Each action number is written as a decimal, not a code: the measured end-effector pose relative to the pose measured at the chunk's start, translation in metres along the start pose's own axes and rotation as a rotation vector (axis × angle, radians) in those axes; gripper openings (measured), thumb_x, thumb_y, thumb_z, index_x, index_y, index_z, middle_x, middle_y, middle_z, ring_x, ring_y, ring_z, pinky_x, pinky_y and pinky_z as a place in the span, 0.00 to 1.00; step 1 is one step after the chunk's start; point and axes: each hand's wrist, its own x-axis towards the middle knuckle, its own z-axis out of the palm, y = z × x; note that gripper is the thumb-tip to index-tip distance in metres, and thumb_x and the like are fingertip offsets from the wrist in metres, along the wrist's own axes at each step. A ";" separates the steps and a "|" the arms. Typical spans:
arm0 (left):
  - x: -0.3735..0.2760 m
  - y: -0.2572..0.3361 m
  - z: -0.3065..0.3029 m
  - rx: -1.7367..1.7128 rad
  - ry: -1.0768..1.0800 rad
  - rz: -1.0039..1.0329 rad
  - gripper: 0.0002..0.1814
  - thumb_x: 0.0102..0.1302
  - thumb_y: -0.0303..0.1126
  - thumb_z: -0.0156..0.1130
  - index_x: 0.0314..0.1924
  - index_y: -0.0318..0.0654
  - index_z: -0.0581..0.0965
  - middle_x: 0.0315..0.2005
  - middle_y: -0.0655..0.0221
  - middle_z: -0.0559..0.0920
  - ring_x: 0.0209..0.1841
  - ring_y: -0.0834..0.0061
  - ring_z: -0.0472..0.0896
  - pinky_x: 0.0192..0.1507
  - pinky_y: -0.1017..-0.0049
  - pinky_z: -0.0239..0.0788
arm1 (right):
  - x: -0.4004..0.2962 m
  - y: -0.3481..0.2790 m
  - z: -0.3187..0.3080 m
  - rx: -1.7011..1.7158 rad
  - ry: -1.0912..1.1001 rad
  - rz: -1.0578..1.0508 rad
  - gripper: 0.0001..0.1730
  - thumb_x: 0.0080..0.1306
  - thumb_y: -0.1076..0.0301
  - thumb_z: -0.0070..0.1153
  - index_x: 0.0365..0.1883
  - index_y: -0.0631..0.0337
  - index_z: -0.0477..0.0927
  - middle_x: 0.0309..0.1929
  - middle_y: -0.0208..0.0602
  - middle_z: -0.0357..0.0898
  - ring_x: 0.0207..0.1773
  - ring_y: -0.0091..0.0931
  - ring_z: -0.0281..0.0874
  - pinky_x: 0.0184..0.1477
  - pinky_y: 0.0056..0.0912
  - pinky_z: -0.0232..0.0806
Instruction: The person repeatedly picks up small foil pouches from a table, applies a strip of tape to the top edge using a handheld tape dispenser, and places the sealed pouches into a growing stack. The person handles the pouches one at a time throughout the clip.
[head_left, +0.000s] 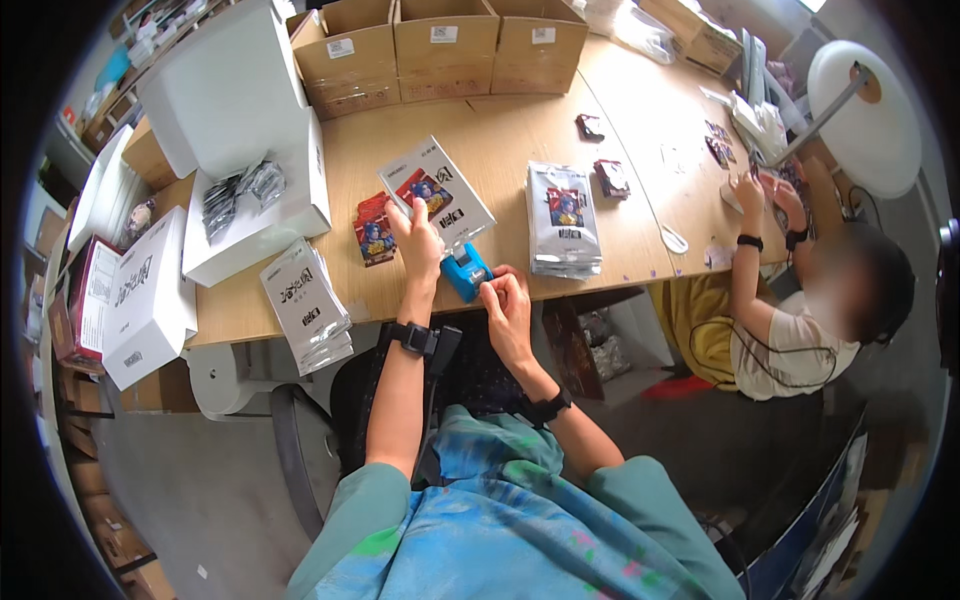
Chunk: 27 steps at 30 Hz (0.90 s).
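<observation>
My left hand grips the lower left of a silver-white foil pouch, which is tilted above the table. A red card pack with a blue-haired figure lies on the pouch's face. Below the pouch, by the table's front edge, is a blue tape dispenser. My right hand has its thumb and forefinger pinched at the dispenser's near right end; whether a strip of tape is between them is too small to tell. Red card packs lie stacked just left of my left hand.
Foil pouches are stacked at right and at left, overhanging the edge. An open white box holds dark packets. Cardboard bins line the back. Small card stacks lie right. A co-worker handles small items beneath a lamp.
</observation>
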 end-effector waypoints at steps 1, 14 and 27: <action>0.001 0.000 -0.001 0.001 -0.003 -0.016 0.09 0.79 0.35 0.53 0.52 0.40 0.68 0.28 0.72 0.72 0.16 0.86 0.64 0.11 0.80 0.53 | 0.001 -0.002 0.002 0.005 0.003 0.011 0.10 0.75 0.73 0.58 0.33 0.67 0.75 0.56 0.35 0.70 0.40 0.16 0.73 0.42 0.20 0.69; 0.017 -0.014 -0.032 -0.087 0.142 0.181 0.15 0.78 0.35 0.58 0.61 0.48 0.69 0.34 0.76 0.76 0.22 0.90 0.65 0.14 0.83 0.51 | -0.002 -0.022 -0.021 0.114 -0.025 -0.110 0.09 0.75 0.74 0.58 0.33 0.67 0.77 0.53 0.41 0.74 0.50 0.24 0.75 0.49 0.23 0.70; -0.071 0.117 -0.018 0.049 -0.136 0.417 0.24 0.78 0.28 0.59 0.69 0.35 0.65 0.55 0.65 0.79 0.49 0.82 0.79 0.47 0.81 0.73 | 0.028 -0.163 0.027 -0.170 -0.058 -0.333 0.06 0.66 0.70 0.67 0.35 0.63 0.83 0.63 0.50 0.72 0.71 0.43 0.65 0.71 0.54 0.57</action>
